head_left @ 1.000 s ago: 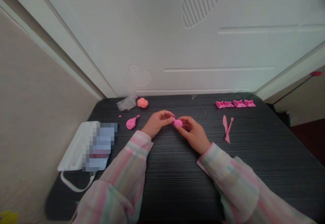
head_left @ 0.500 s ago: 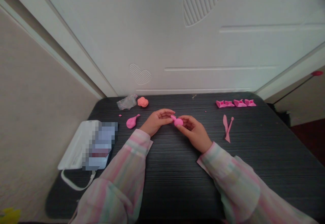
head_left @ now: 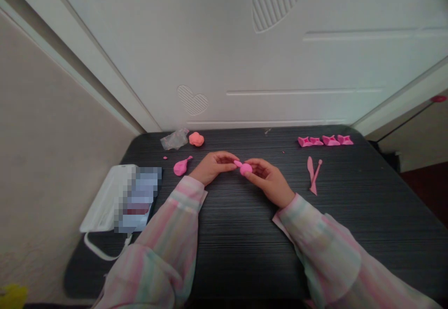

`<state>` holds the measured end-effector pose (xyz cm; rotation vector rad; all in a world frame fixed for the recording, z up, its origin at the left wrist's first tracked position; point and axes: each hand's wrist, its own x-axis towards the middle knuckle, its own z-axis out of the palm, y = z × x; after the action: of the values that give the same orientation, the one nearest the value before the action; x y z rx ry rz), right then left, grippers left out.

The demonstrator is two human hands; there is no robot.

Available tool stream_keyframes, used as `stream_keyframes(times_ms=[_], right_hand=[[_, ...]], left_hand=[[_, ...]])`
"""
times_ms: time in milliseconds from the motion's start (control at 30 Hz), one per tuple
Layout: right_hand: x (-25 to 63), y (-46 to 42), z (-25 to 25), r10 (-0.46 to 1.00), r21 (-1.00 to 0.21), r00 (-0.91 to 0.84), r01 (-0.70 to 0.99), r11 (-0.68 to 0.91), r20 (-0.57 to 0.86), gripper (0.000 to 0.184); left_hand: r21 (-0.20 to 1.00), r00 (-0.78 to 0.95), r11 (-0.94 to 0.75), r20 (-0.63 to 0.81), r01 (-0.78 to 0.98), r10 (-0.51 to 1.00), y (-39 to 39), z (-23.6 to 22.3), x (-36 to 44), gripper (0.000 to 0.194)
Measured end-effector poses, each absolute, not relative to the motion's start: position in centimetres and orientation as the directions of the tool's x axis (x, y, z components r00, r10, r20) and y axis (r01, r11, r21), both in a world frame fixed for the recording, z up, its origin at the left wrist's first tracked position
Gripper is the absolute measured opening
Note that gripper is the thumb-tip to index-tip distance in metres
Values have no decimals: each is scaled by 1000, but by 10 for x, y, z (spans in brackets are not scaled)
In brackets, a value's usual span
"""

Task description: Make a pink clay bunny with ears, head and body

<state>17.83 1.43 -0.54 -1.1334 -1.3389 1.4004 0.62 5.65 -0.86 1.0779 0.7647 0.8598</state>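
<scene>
Over the middle of the dark table, both hands are closed on one bright pink clay piece (head_left: 246,169). It has a round body and a small narrow tip pointing left. My left hand (head_left: 217,165) pinches the tip between thumb and fingers. Around the round body curl the fingers of my right hand (head_left: 271,181), thumb at its front. Left of my left hand lies a larger pink clay lump (head_left: 181,167) with a thin tail. Behind that sit an orange clay lump (head_left: 196,139) and a crumpled clear plastic wrapper (head_left: 175,139).
Several folded pink pieces (head_left: 331,141) stand in a row at the back right. Two pink modelling tools (head_left: 314,176) lie crossed in front of them. On the left, a white device (head_left: 108,199) with a strap adjoins a phone (head_left: 142,199). A white panel (head_left: 217,57) rises behind the table.
My left hand has shifted slightly left, and the narrow tip of the pink clay now shows a little further left. My right hand keeps its hold on the round body.
</scene>
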Motion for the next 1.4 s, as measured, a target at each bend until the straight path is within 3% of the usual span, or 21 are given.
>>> stream_keyframes(times_ms=[300,567,1000,1233,1400], right_hand=[[179,15,-4,973,-999,-226,30,-40,-46,27],[180,14,-6,971,-996,-235,88,-19,-39,28],[179,14,-3,968,-993,-249,114,4,-25,25],[179,13,-1,967,-990,-253,142,12,-24,25],[179,12,0,965,-990,-260,141,14,-23,25]], left_hand=[[967,524,207,-102,-145,846,57,-8,4,23],[991,509,105,-49,-82,859,58,-5,3,12],[995,559,74,-25,-65,828,59,-6,3,18],[999,560,-24,1,34,829,59,-3,1,16],[999,588,49,-47,13,808,59,-2,0,17]])
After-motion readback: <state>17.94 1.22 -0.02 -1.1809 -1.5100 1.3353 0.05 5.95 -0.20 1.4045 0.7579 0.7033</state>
